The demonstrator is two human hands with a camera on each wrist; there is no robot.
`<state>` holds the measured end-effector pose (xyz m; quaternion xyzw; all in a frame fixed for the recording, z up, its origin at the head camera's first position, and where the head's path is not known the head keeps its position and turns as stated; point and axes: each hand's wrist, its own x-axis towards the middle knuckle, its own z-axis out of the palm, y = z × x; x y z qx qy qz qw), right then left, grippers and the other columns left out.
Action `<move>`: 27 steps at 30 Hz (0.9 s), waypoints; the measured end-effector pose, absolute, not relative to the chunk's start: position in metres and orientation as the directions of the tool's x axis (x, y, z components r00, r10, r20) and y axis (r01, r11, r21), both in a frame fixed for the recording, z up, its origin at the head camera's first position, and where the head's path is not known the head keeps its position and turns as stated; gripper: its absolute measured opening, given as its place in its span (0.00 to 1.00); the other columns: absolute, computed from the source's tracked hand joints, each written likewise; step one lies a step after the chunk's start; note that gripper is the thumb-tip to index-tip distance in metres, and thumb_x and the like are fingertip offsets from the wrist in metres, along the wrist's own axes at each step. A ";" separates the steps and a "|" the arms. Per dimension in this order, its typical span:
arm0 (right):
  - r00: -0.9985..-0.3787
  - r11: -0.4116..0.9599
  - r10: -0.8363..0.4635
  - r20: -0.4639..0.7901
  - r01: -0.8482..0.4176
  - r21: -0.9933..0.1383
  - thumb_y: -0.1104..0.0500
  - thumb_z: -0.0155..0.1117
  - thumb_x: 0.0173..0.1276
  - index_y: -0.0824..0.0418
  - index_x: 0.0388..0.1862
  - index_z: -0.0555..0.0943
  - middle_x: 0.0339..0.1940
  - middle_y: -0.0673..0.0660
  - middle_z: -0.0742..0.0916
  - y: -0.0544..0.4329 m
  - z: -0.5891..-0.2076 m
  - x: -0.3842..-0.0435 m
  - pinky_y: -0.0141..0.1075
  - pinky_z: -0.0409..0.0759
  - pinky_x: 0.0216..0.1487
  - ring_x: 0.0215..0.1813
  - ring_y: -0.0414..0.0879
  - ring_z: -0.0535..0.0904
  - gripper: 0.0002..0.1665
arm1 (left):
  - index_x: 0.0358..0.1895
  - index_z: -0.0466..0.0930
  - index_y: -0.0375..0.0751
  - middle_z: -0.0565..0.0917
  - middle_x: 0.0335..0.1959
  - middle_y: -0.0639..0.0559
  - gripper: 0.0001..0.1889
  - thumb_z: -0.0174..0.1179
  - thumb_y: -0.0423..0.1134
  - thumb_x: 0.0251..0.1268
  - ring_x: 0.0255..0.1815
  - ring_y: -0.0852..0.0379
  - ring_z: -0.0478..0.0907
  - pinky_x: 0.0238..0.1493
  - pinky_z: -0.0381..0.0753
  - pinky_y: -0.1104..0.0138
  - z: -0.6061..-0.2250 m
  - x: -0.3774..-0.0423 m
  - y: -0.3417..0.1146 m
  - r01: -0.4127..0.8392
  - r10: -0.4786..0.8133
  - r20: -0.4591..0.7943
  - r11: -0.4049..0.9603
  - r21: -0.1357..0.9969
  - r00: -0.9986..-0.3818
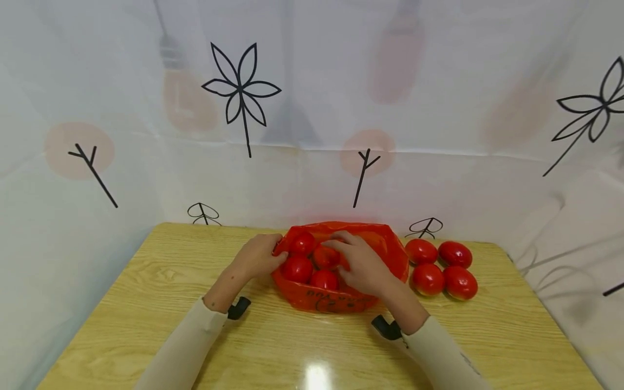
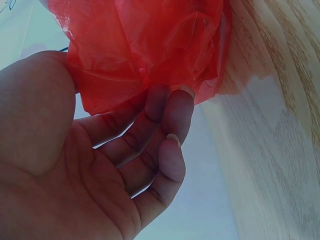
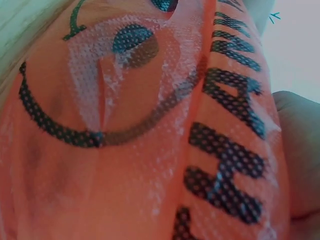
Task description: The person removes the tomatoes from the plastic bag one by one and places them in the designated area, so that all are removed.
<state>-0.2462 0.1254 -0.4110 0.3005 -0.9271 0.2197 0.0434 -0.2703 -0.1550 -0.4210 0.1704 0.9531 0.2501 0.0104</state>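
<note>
A red plastic bag point(image 1: 312, 299) with black print stands with its mouth open on the wooden table. Its rim is held at the left side by my left hand point(image 1: 258, 257), thumb inside and fingers outside; the left wrist view shows the red film point(image 2: 150, 45) between them. My right hand point(image 1: 363, 265) reaches into the bag, its fingers curled about a tomato point(image 1: 325, 257). Around that one lie several red tomatoes point(image 1: 298, 268) in the bag's left half. From the right wrist only the bag's printed side point(image 3: 145, 165) and part of the hand point(image 3: 305, 155) show.
Several glossy red tomatoes point(image 1: 428, 279) sit grouped on the table just right of the bag. A pale patterned cloth point(image 1: 312, 184) hangs behind the table point(image 1: 273, 352). Dark wrist straps point(image 1: 387, 327) show below both hands.
</note>
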 end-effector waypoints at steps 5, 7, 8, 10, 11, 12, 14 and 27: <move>-0.810 0.720 -0.557 0.182 -0.580 -0.381 0.73 0.70 0.62 0.54 0.71 0.80 0.74 0.58 0.77 0.120 -0.414 -0.250 0.57 0.78 0.69 0.72 0.62 0.74 0.38 | 0.44 0.82 0.41 0.79 0.28 0.53 0.06 0.64 0.40 0.73 0.29 0.54 0.75 0.30 0.77 0.65 -0.422 -0.270 -0.155 0.319 0.332 0.062 0.814 0.485 -0.941; -0.809 0.721 -0.562 0.172 -0.581 -0.377 0.72 0.71 0.62 0.54 0.72 0.80 0.75 0.58 0.77 0.118 -0.414 -0.251 0.57 0.77 0.70 0.73 0.62 0.73 0.38 | 0.44 0.82 0.41 0.79 0.28 0.54 0.06 0.64 0.40 0.73 0.29 0.54 0.75 0.30 0.77 0.65 -0.421 -0.270 -0.155 0.320 0.333 0.062 0.813 0.486 -0.941; -0.810 0.723 -0.562 0.169 -0.580 -0.375 0.72 0.71 0.62 0.54 0.72 0.79 0.75 0.58 0.77 0.118 -0.415 -0.252 0.57 0.76 0.71 0.73 0.62 0.73 0.38 | 0.44 0.82 0.41 0.80 0.28 0.54 0.06 0.64 0.40 0.73 0.29 0.54 0.75 0.30 0.77 0.65 -0.421 -0.270 -0.155 0.322 0.334 0.063 0.814 0.484 -0.940; -0.809 0.724 -0.564 0.167 -0.581 -0.371 0.71 0.72 0.62 0.54 0.72 0.79 0.75 0.58 0.77 0.116 -0.415 -0.253 0.57 0.75 0.72 0.74 0.61 0.73 0.38 | 0.44 0.82 0.41 0.80 0.28 0.54 0.07 0.64 0.40 0.73 0.29 0.54 0.75 0.31 0.77 0.65 -0.421 -0.270 -0.155 0.324 0.335 0.066 0.815 0.479 -0.940; -0.809 0.725 -0.564 0.166 -0.582 -0.369 0.71 0.72 0.62 0.55 0.72 0.79 0.75 0.58 0.77 0.116 -0.416 -0.254 0.57 0.75 0.73 0.74 0.61 0.73 0.38 | 0.44 0.82 0.41 0.79 0.28 0.54 0.07 0.64 0.40 0.73 0.29 0.54 0.75 0.31 0.77 0.65 -0.420 -0.270 -0.155 0.326 0.336 0.067 0.816 0.477 -0.940; -0.808 0.724 -0.565 0.168 -0.583 -0.369 0.71 0.72 0.62 0.55 0.72 0.79 0.75 0.58 0.77 0.116 -0.416 -0.254 0.57 0.74 0.73 0.74 0.61 0.73 0.38 | 0.44 0.82 0.41 0.79 0.28 0.54 0.07 0.64 0.41 0.73 0.29 0.54 0.75 0.31 0.77 0.65 -0.420 -0.270 -0.155 0.326 0.336 0.068 0.817 0.475 -0.940; -0.804 0.720 -0.570 0.172 -0.589 -0.368 0.71 0.72 0.62 0.56 0.72 0.79 0.75 0.58 0.77 0.115 -0.416 -0.255 0.57 0.74 0.73 0.74 0.61 0.73 0.38 | 0.44 0.82 0.41 0.79 0.28 0.53 0.07 0.64 0.40 0.73 0.30 0.54 0.75 0.31 0.77 0.64 -0.420 -0.270 -0.154 0.327 0.336 0.069 0.819 0.471 -0.940; -0.795 0.718 -0.576 0.191 -0.604 -0.346 0.67 0.77 0.62 0.57 0.69 0.79 0.72 0.56 0.79 0.115 -0.427 -0.261 0.54 0.75 0.72 0.71 0.58 0.76 0.35 | 0.43 0.82 0.41 0.80 0.28 0.54 0.06 0.65 0.40 0.72 0.29 0.54 0.75 0.30 0.76 0.64 -0.423 -0.271 -0.154 0.329 0.334 0.076 0.817 0.475 -0.940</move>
